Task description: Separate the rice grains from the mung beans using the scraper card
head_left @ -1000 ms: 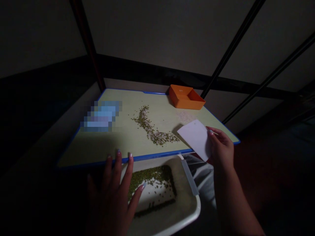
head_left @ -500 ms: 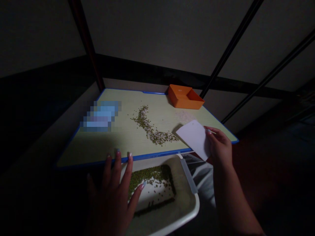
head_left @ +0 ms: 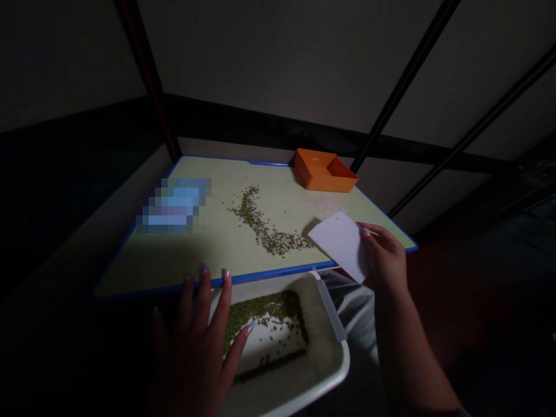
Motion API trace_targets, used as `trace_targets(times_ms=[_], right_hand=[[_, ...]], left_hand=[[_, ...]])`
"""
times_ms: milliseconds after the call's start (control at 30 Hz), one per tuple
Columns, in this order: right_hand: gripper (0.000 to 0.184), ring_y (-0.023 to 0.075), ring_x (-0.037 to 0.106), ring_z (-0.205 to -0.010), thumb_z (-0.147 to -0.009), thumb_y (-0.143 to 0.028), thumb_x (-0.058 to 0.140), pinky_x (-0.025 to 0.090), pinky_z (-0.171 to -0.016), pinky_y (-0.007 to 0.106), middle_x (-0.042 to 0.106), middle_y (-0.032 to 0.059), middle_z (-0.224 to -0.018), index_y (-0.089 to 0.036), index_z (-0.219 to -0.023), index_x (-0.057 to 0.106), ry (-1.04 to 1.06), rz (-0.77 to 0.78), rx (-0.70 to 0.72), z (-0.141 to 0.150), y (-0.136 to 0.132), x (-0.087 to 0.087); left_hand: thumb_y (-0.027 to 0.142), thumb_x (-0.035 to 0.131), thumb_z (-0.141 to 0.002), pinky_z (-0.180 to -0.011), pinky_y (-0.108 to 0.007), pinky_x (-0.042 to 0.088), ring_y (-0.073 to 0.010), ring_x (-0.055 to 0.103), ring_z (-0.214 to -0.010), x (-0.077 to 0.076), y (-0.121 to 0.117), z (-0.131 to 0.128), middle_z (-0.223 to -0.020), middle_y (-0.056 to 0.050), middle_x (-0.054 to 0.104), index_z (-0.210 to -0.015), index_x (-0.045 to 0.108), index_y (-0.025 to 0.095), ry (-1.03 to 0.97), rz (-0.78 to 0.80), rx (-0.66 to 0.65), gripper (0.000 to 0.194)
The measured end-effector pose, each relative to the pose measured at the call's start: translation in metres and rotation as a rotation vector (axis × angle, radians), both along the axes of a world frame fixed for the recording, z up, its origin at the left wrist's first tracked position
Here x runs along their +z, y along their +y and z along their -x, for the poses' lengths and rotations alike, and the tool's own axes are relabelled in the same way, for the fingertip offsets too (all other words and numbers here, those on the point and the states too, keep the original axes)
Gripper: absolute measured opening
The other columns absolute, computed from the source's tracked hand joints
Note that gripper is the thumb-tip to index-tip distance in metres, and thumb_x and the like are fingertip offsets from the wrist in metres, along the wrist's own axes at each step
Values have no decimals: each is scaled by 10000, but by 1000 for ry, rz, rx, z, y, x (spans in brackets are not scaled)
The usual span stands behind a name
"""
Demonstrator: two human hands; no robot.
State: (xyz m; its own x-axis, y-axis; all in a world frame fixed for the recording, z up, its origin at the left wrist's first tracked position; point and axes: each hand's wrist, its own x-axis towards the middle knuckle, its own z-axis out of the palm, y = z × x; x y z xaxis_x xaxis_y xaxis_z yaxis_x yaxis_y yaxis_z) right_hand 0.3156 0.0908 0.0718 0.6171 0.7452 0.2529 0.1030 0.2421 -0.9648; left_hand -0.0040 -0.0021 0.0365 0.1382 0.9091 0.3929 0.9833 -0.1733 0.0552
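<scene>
My right hand (head_left: 386, 258) grips a white card (head_left: 341, 246) by its right side, holding it tilted over the near right part of the table (head_left: 191, 255). Left of the card, a curved band of small green beans (head_left: 260, 223), mixed with pale grains, lies on the tabletop. A patch of pale grains (head_left: 324, 205) sits behind the card. My left hand (head_left: 200, 336) is open, fingers spread, over the left side of a white plastic tub (head_left: 332, 370) and by the table's blue edge. More green beans (head_left: 260, 307) lie on the tub's bottom.
An orange open box (head_left: 325, 174) stands at the table's back right corner. On the left of the table is a blurred-out bluish item (head_left: 176, 205). Grey fabric (head_left: 354, 301) shows beside the tub, below the table edge. A panelled wall rises behind.
The whole view has shifted slightly, so everything appears a little further left. Both hands, the card and the beans otherwise look the same.
</scene>
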Motion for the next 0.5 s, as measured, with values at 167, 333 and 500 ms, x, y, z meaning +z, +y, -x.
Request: trace_targets(times_ms=[167,333,500], right_hand=[[243,151,601,-634,-655,-352,779,419,-532,263,752,61,-823,-195,-838,748,-20,0,6,-2,0,-1],[260,139,593,-614,-637,-331,801,412,-523,248,744,48,-805,-196,-854,752,42,-17,10,-1,0,-1],[416,139,580,-574,-670,-378,792,443,-548,279,726,33,-737,-178,-1032,750,92,-53,15,-4,-2,-3]], left_hand=[[396,414,-889,-1059,-788,339,-421,279,-1483,-3,0,2,-1604,-197,309,-1498,19,294,10,-27,-5,733],[393,408,-890,-1041,-805,345,-425,285,-1479,-2,-1,2,-1600,-204,313,-1501,29,283,19,-30,-1,728],[367,401,-887,-1055,-840,290,-435,267,-1484,-3,0,1,-1607,-198,300,-1502,35,291,-22,-27,-6,719]])
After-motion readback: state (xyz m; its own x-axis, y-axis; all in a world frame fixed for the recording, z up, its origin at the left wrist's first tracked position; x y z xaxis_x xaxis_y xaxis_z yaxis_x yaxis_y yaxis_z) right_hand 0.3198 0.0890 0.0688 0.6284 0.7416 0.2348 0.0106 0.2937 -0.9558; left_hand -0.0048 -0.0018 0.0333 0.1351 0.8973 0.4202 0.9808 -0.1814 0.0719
